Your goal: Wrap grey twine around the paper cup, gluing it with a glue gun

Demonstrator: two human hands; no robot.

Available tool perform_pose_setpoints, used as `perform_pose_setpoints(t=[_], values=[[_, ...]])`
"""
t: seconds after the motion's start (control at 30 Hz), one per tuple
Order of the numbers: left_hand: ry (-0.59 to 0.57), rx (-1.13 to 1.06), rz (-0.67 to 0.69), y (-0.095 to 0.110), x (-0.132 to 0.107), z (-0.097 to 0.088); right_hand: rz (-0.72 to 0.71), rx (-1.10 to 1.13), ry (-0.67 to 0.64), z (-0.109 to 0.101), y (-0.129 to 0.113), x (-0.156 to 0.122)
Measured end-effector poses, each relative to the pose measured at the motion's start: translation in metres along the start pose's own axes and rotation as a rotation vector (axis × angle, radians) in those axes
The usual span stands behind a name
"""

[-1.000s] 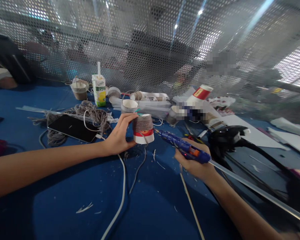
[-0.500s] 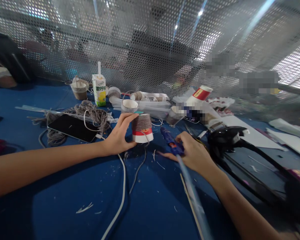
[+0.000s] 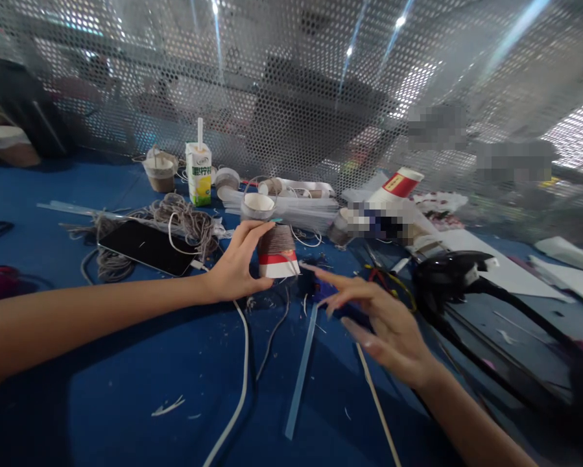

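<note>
My left hand (image 3: 237,266) grips an upside-down paper cup (image 3: 278,253), thumb low and fingers at the top. Grey cord is wound round the cup's upper part; a red band and white rim show below. A loose tail of cord (image 3: 277,334) trails over the table from beneath it. My right hand (image 3: 379,318) is open, its fingers spread just right of the cup. Behind those fingers lies a blue glue gun (image 3: 326,290), partly hidden, with a long translucent glue stick (image 3: 301,376) sticking out toward me.
A phone (image 3: 145,246) with a white cable (image 3: 240,389) lies left beside tangled grey yarn (image 3: 187,217). A drink carton (image 3: 198,175) and small cord-wrapped cups (image 3: 161,174) stand behind. At right are a black stand-like object (image 3: 451,275) and a wooden stick (image 3: 379,405).
My right hand has let go of the glue gun, which now rests on the table with its stick swung left. My fingers have spread toward the cup, still held in my left hand.
</note>
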State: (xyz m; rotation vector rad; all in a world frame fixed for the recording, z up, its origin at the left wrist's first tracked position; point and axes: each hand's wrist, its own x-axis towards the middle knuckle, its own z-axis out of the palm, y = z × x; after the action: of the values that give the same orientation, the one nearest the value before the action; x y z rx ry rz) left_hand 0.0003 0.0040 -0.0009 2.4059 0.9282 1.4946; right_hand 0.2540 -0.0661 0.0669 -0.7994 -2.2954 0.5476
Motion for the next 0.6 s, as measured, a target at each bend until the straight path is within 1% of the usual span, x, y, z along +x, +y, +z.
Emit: perform_pose_setpoints(t=[0.03,0.1,0.2,0.27,0.33,0.43,0.5,0.6], values=[[0.003,-0.001,0.0,0.0,0.0,0.0,0.021,0.027,-0.06,0.005,-0.003,0.0],[0.014,0.001,0.011,0.001,0.0,0.0,0.092,0.07,-0.125,0.014,-0.007,0.0],[0.03,-0.002,0.035,0.002,0.001,0.0,0.186,0.164,-0.139,0.02,-0.005,0.0],[0.028,-0.016,0.042,0.001,0.001,-0.001,0.23,0.257,-0.103,0.019,0.0,-0.002],[0.02,-0.043,0.053,-0.001,0.001,-0.001,0.28,0.346,-0.035,0.017,0.006,-0.004],[0.016,-0.09,0.082,-0.003,0.001,-0.002,0.36,0.421,0.066,0.015,0.012,-0.004],[0.02,-0.112,0.094,-0.004,0.001,-0.001,0.379,0.465,0.091,0.014,0.015,-0.002],[0.024,-0.136,0.103,-0.005,0.0,-0.001,0.368,0.523,0.127,0.013,0.018,0.002]])
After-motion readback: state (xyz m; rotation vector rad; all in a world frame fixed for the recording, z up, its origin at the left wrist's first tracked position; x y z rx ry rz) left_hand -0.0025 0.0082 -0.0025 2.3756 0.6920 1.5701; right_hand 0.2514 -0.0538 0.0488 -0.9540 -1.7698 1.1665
